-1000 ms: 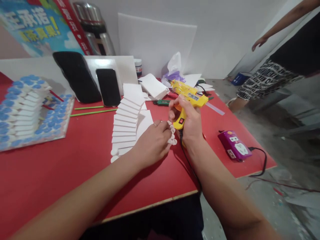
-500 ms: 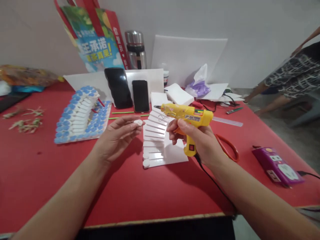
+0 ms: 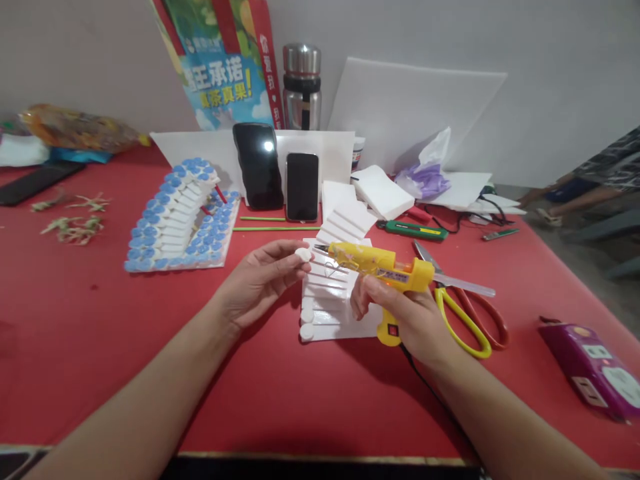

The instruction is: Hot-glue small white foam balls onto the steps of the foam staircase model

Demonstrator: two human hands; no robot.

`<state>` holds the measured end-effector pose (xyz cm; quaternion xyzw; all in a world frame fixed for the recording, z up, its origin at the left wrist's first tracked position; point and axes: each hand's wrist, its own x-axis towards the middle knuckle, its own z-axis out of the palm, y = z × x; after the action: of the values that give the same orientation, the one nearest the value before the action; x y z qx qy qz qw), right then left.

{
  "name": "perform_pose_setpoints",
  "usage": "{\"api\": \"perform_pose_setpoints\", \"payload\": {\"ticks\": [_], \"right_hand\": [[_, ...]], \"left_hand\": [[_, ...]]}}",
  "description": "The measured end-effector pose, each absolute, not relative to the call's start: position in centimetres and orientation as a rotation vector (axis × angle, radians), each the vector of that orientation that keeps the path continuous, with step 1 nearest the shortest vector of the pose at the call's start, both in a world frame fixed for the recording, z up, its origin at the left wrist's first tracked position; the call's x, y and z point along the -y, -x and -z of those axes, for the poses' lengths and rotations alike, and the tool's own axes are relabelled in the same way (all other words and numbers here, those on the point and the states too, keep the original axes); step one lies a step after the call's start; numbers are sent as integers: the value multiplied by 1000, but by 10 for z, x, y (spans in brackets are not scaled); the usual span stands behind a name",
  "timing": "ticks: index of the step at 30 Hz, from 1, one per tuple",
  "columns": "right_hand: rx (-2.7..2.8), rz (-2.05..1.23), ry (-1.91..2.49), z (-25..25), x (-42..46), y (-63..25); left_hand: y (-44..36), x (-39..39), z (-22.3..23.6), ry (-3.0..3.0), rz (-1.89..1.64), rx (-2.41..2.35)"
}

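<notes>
Between the fingertips of my left hand [image 3: 267, 277] is a small white disc [image 3: 303, 255]. My right hand [image 3: 400, 307] grips a yellow hot glue gun [image 3: 367, 259], its nozzle close to the disc; whether they touch I cannot tell. A clear glue stick [image 3: 467, 285] sticks out of the gun's back. Below and behind the gun lies a white foam model of curved steps [image 3: 325, 305], partly hidden by my right hand. Two white discs [image 3: 307, 331] sit at its front left corner. To the left stands a similar staircase model [image 3: 173, 213] covered with blue-and-white discs.
Scissors [image 3: 465, 320] and a green utility knife [image 3: 413, 230] lie right of the model. A purple power socket [image 3: 593, 367] is at the right edge. Two phones [image 3: 303, 187] lean on a white board at the back, before a steel thermos [image 3: 302, 87]. Another person's legs [image 3: 570, 187] show at right.
The glue gun's nozzle and the white disc have come close together. My view has shifted, so the scissors and green utility knife now show more fully.
</notes>
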<state>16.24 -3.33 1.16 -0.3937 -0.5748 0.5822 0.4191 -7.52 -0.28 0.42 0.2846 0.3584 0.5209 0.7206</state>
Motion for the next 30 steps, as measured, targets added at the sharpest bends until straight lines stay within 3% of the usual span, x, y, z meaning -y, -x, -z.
{"api": "perform_pose_setpoints", "payload": {"ticks": [30], "right_hand": [[1424, -1563, 988, -4, 37, -158]], "left_hand": [[74, 2, -1, -593, -1176, -802]]}}
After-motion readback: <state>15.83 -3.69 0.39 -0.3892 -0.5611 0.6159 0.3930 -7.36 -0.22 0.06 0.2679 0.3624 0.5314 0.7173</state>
